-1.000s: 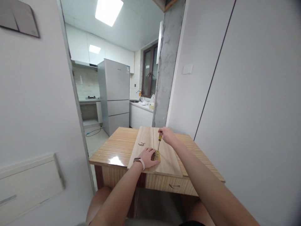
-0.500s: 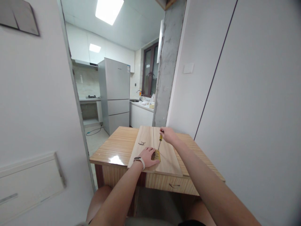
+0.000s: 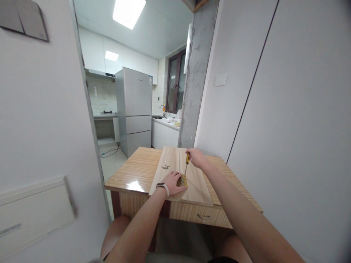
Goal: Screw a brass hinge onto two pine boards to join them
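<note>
- Below the desk's near edge, a drawer pull (image 3: 203,216) is fixed to the front of the desk (image 3: 131,166).
- A pale wristband (image 3: 166,190) is worn on the left wrist.
- The left hand (image 3: 173,182) is laid palm down, its fingers loosely extended and its thumb held apart; nothing is gripped, but a brass-coloured hinge (image 3: 184,181) is pressed down by it and partly covered.
- The hinge is placed toward the desk's near edge, at the seam between a left wooden board (image 3: 169,157) and a right wooden board (image 3: 197,188).
- Both boards are laid side by side on the desktop, reaching its near edge.
- A yellow-and-black screwdriver (image 3: 187,159) is stood slightly tilted, its tip at the hinge's far end.
- Its handle top is held by the right hand (image 3: 196,157), fingers closed around it, toward the desk's far edge.
- Several loose screws (image 3: 165,167) are heaped on the left board, near its left edge.
- Beyond the desk's far edge, a silver refrigerator (image 3: 138,96) is seen, with a sink (image 3: 157,117) and a brown-framed window (image 3: 176,82) behind to the right.
</note>
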The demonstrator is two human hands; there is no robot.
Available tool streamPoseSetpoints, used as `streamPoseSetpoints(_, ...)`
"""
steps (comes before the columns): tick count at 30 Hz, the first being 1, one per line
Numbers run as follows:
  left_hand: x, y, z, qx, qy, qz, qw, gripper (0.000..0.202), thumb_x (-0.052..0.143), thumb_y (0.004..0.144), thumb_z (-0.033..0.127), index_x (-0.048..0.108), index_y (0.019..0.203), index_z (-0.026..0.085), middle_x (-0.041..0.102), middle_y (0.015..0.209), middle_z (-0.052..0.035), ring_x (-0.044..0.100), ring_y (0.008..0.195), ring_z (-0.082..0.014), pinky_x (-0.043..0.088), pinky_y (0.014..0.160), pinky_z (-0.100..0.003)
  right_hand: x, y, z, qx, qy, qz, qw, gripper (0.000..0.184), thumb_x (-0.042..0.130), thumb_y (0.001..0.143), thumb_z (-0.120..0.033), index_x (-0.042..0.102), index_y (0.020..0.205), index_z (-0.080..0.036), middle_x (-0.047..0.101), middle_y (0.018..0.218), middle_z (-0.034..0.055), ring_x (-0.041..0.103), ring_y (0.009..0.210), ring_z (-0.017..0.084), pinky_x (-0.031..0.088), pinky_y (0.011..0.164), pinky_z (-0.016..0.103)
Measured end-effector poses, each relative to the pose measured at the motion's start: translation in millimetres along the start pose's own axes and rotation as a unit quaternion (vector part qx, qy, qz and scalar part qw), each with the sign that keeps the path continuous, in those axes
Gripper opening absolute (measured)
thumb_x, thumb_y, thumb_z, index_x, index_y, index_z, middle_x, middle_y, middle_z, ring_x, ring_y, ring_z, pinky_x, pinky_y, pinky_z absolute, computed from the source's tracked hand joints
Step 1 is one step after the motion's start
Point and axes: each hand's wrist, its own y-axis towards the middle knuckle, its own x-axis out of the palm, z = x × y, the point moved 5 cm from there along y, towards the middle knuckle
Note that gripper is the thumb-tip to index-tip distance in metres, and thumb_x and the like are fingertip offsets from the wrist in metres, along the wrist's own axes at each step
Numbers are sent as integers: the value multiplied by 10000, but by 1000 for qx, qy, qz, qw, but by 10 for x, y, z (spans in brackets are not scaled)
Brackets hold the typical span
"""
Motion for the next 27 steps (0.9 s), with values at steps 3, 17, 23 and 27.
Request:
streamPoseSetpoints(3,1,2,0,1,1,2,1000,811,554,811,767,528,1407,217,555,1386,-121,454,1296,-338,360,1115,-485,-5,8,-23,1,-10,-7,1000,290,566,883,-81,715,1095,-212,749,1080,73,663,971,195,420,824,247)
streamPoseSetpoints(17,-20,-3,16,3,5,2,1000,809,546,807,781,539,1392,223,564,1371,-122,470,1284,-339,372,1106,-482,-50,-13,-39,35,-52,-9,998,236,601,938,-390,741,931,-199,750,957,93,658,911,210,416,781,271)
streamPoseSetpoints(23,-18,-2,23,1,6,-4,1000,797,552,810,768,533,1395,227,553,1386,-120,462,1290,-340,364,1108,-485,-77,-44,-103,3,-33,18,999,127,630,912,-263,721,967,-194,736,994,74,642,917,180,409,806,254)
streamPoseSetpoints(27,-31,-6,34,-1,2,-5,1000,788,560,807,766,537,1387,233,562,1376,-117,468,1288,-344,365,1107,-487,-63,-37,-120,-6,-26,3,1000,107,642,912,-249,727,964,-210,737,999,64,647,929,183,415,811,254)
